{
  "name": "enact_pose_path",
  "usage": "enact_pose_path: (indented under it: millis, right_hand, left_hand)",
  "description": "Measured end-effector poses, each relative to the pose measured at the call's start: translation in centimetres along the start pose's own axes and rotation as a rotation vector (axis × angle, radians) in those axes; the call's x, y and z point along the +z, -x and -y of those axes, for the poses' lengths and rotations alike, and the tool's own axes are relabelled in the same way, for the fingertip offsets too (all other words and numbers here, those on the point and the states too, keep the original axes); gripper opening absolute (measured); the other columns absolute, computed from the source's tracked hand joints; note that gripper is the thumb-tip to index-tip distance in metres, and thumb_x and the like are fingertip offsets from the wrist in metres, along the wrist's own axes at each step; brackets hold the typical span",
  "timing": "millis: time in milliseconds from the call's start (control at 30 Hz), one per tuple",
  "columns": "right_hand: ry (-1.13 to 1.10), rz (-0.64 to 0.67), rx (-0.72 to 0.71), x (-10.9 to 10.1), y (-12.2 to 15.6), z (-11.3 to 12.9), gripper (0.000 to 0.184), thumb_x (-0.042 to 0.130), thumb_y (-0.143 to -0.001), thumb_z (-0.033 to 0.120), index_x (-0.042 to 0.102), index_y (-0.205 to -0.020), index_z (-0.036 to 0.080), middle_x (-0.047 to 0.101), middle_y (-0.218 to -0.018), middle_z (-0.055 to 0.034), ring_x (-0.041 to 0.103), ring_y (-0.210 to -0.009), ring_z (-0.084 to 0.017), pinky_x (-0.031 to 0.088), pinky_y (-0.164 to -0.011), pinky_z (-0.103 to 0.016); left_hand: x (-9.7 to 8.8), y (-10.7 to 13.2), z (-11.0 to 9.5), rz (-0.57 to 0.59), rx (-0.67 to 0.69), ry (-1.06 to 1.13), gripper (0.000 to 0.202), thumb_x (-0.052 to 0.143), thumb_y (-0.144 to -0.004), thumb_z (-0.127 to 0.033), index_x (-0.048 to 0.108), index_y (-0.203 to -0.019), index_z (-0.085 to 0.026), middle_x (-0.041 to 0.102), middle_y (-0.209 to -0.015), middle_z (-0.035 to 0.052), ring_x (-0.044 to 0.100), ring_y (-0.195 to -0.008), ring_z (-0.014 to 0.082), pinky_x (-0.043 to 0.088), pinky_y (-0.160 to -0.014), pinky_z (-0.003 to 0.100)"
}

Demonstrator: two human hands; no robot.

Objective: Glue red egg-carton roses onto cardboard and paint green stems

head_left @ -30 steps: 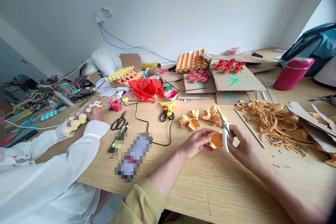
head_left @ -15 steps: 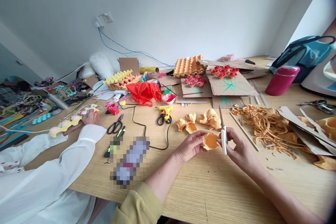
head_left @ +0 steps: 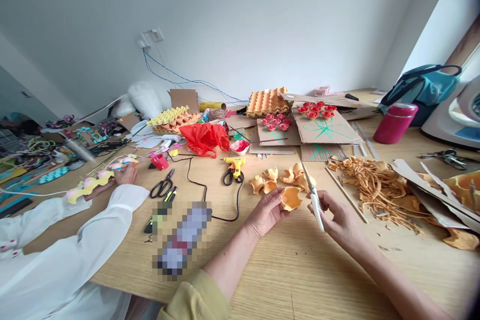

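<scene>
Pinched in my left hand (head_left: 267,211) is an orange egg-carton cup (head_left: 291,198) with a scalloped rim, its hollow facing me. My right hand (head_left: 335,214) grips white-handled scissors (head_left: 316,205), blades pointing up and away, a little to the right of the cup and apart from it. Just beyond lie several cut orange cups (head_left: 270,180) in a loose group. To the right of the scissors a thin wooden stick (head_left: 347,195) rests beside a heap of orange carton trimmings (head_left: 369,180).
A yellow glue gun (head_left: 235,161), black scissors (head_left: 162,187) and a utility knife (head_left: 170,197) lie left of centre. Red paper flowers (head_left: 317,109) sit on cardboard (head_left: 326,130) at the back. A magenta bottle (head_left: 395,124) stands right. At left, a co-worker's hand (head_left: 126,174) touches a yellow carton strip (head_left: 92,183).
The scissors have moved away from the cup and tipped to the left. My left hand has shifted slightly left with the cup, now turned more upright. The whole view has shifted slightly.
</scene>
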State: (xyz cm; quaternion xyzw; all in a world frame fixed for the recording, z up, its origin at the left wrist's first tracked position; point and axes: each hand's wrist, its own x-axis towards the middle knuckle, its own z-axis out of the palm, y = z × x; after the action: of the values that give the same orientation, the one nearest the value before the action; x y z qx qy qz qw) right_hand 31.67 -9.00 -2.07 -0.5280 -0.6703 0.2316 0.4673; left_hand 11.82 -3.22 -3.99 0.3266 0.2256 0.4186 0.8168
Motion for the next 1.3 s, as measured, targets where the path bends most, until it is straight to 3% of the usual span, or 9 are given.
enact_pose_path:
  millis: [333, 467, 700, 833, 1033, 1300]
  right_hand:
    - [-0.069, 0.086, 0.049, 0.2, 0.05, -0.23, 0.028, 0.053, -0.093, 0.044, 0.052, -0.075, 0.022, 0.043, -0.068, 0.0022, 0.041, -0.065, -0.016, 0.037, -0.061, -0.029]
    - [-0.123, 0.106, 0.096, 0.22, -0.11, -0.15, 0.032, 0.055, -0.092, 0.048, 0.054, -0.075, 0.022, 0.047, -0.07, 0.0009, 0.043, -0.067, -0.016, 0.038, -0.062, -0.03]
    - [-0.295, 0.117, 0.216, -0.26, -0.65, -0.39, 0.049, 0.046, -0.091, 0.066, 0.061, -0.097, 0.019, 0.058, -0.07, -0.0017, 0.055, -0.066, -0.019, 0.047, -0.06, -0.031]
    - [-0.339, 0.15, 0.26, -0.3, -0.65, -0.14, 0.056, 0.043, -0.09, 0.071, 0.062, -0.1, 0.018, 0.062, -0.069, -0.0028, 0.057, -0.065, -0.02, 0.046, -0.06, -0.031]
    - [-0.312, 0.188, 0.25, 0.0, -0.65, 0.4, 0.058, 0.05, -0.085, 0.075, 0.062, -0.095, 0.018, 0.059, -0.064, -0.0011, 0.054, -0.062, -0.019, 0.044, -0.062, -0.033]
    - [-0.292, 0.179, 0.212, 0.35, -0.78, -0.15, 0.054, 0.049, -0.086, 0.073, 0.058, -0.088, 0.02, 0.054, -0.06, 0.0012, 0.049, -0.059, -0.018, 0.041, -0.059, -0.032]
  left_hand:
    - [-0.32, -0.04, 0.14, 0.024, 0.005, 0.032, 0.043, 0.088, -0.071, -0.035, 0.067, -0.105, -0.018, 0.072, -0.106, 0.0064, 0.072, -0.088, 0.0185, 0.051, -0.071, 0.024]
    - [-0.42, -0.09, 0.19, 0.032, 0.014, 0.037, 0.042, 0.086, -0.073, -0.034, 0.066, -0.106, -0.018, 0.072, -0.105, 0.0064, 0.072, -0.087, 0.0179, 0.051, -0.072, 0.024]
    - [-0.68, -0.24, 0.34, 0.036, 0.03, 0.056, 0.041, 0.086, -0.073, -0.033, 0.065, -0.105, -0.019, 0.072, -0.111, 0.007, 0.072, -0.092, 0.0187, 0.05, -0.073, 0.022]
    - [-0.6, -0.35, 0.3, 0.034, 0.059, 0.037, 0.045, 0.086, -0.073, -0.032, 0.065, -0.11, -0.019, 0.071, -0.11, 0.0074, 0.071, -0.092, 0.0174, 0.049, -0.072, 0.021]
    - [-0.11, -0.18, 0.18, 0.02, 0.064, 0.029, 0.059, 0.083, -0.07, -0.024, 0.063, -0.125, -0.021, 0.069, -0.107, 0.0054, 0.067, -0.086, 0.0138, 0.048, -0.072, 0.022]
    - [-0.28, -0.35, 0.53, 0.026, 0.098, 0.048, 0.049, 0.076, -0.067, -0.018, 0.068, -0.115, -0.018, 0.067, -0.1, 0.0044, 0.061, -0.08, 0.0115, 0.048, -0.074, 0.025]
